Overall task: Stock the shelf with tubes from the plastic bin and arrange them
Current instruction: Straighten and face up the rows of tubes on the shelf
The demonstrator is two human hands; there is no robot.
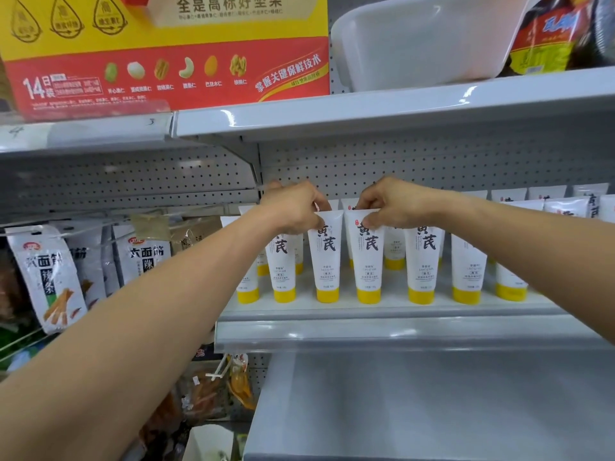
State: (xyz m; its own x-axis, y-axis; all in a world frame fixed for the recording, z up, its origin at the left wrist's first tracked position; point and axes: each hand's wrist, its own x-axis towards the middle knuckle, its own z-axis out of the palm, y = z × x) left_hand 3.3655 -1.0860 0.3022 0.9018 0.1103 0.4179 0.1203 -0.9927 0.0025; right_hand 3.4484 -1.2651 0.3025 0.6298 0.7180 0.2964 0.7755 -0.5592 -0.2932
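Head view: white tubes with yellow caps stand cap-down in rows on the middle shelf. The left hand pinches the flat top edge of a front-row tube, and the right hand pinches the top of the neighbouring tube (both upright, just beside each other). Above that shelf sits a white plastic bin, beside a red-and-yellow box. Left of the shelf hang snack packets.
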